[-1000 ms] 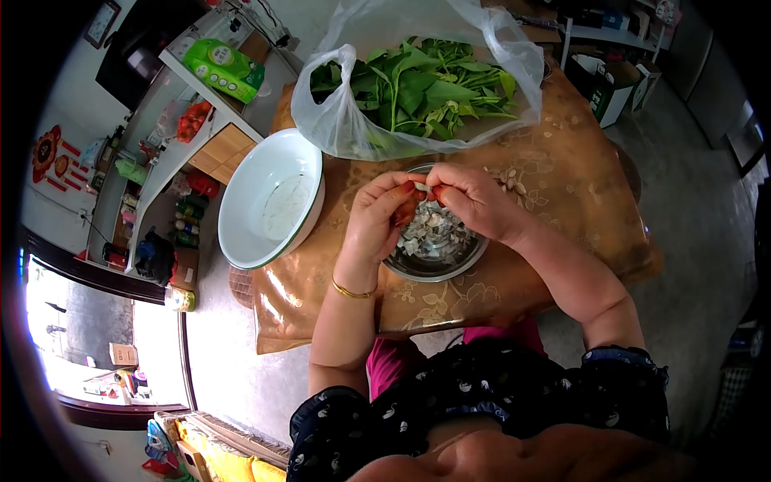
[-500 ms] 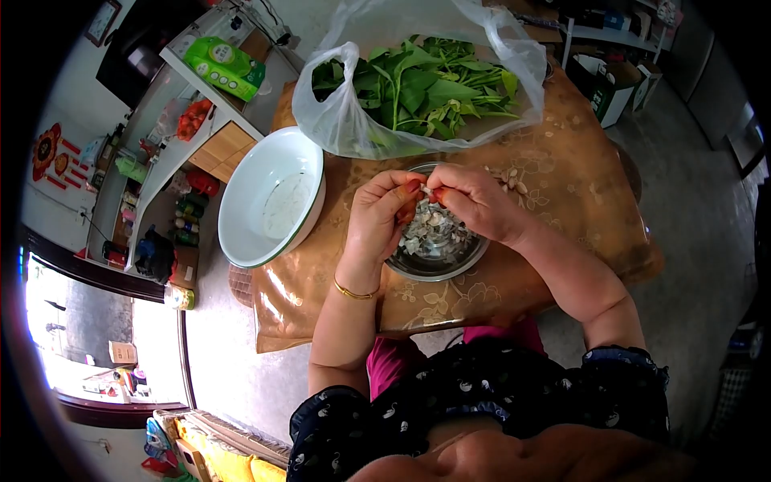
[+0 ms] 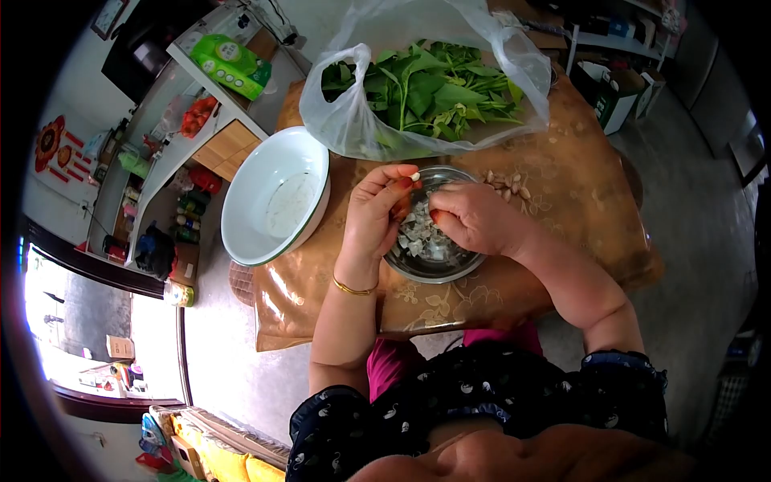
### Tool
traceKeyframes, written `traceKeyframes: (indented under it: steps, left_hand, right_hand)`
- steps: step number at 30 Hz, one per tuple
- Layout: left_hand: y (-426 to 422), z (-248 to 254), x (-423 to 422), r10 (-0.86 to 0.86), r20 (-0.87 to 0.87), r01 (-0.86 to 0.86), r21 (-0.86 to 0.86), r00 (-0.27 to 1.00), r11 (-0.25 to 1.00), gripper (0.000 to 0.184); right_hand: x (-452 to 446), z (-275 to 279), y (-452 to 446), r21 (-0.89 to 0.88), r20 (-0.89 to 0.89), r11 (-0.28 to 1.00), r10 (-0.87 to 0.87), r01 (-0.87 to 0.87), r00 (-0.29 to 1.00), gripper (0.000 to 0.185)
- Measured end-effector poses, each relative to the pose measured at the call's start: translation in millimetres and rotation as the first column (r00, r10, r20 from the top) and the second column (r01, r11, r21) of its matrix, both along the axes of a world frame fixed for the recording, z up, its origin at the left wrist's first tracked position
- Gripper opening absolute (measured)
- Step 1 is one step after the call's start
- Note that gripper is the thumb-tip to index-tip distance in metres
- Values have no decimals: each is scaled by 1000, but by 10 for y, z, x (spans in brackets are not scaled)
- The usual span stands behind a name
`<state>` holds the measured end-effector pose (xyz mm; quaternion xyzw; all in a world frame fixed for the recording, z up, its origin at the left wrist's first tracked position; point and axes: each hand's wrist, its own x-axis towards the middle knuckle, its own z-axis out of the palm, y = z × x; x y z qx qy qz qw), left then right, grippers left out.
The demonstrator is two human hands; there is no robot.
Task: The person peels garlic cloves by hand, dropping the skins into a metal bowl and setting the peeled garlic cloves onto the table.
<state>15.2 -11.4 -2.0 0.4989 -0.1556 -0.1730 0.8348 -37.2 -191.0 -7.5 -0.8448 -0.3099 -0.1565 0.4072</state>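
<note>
My left hand [image 3: 376,205] pinches a small white garlic clove [image 3: 415,177] between thumb and fingertips, above the left rim of a metal bowl [image 3: 438,279]. Pale, papery garlic skins [image 3: 418,234] lie in the bowl. Over its right side is my right hand [image 3: 475,215], fingers curled and closed; whatever they hold is hidden. Several unpeeled garlic cloves [image 3: 514,186] rest on the table just beyond my right hand.
A white basin [image 3: 241,217] stands at the table's left edge. Behind the bowl, an open plastic bag [image 3: 353,132] holds green leafy vegetables [image 3: 434,88]. A patterned brown cloth [image 3: 578,217] covers the table. Left of it are shelves [image 3: 173,161].
My hands have drawn apart. The right one has lowered over the bowl, while the left stays up with the white clove now showing at its fingertips. The camera view has shifted slightly.
</note>
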Motion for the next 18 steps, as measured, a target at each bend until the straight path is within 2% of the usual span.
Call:
traceKeyframes:
  steps: [2, 5, 7, 9, 13, 15, 18]
  left_hand:
    - [46, 0, 16, 29, 119, -39, 82, 993, 996, 15]
    - [107, 146, -37, 190, 189, -230, 223, 964, 947, 14]
    - [222, 310, -97, 211, 343, -333, 352, 915, 875, 15]
    - [375, 316, -78, 223, 458, -453, 487, 861, 747, 15]
    - [567, 241, -189, 172, 520, -499, 592, 836, 633, 10]
    - [700, 8, -166, 126, 489, -463, 666, 863, 585, 7]
    - [800, -258, -136, 127, 565, -551, 689, 815, 470, 8]
  right_hand:
    - [-29, 30, 33, -37, 45, 998, -55, 56, 997, 8]
    - [-59, 26, 46, -132, 50, 987, -83, 89, 995, 9]
    - [-55, 14, 34, -184, 52, 979, -84, 93, 995, 8]
    - [-63, 3, 29, -209, 69, 973, -89, 102, 994, 9]
    - [-71, 28, 36, -158, 32, 984, -75, 79, 997, 13]
    - [-75, 31, 47, -123, -2, 990, -65, 65, 998, 11]
    - [-62, 21, 37, -100, -54, 994, -53, 48, 997, 7]
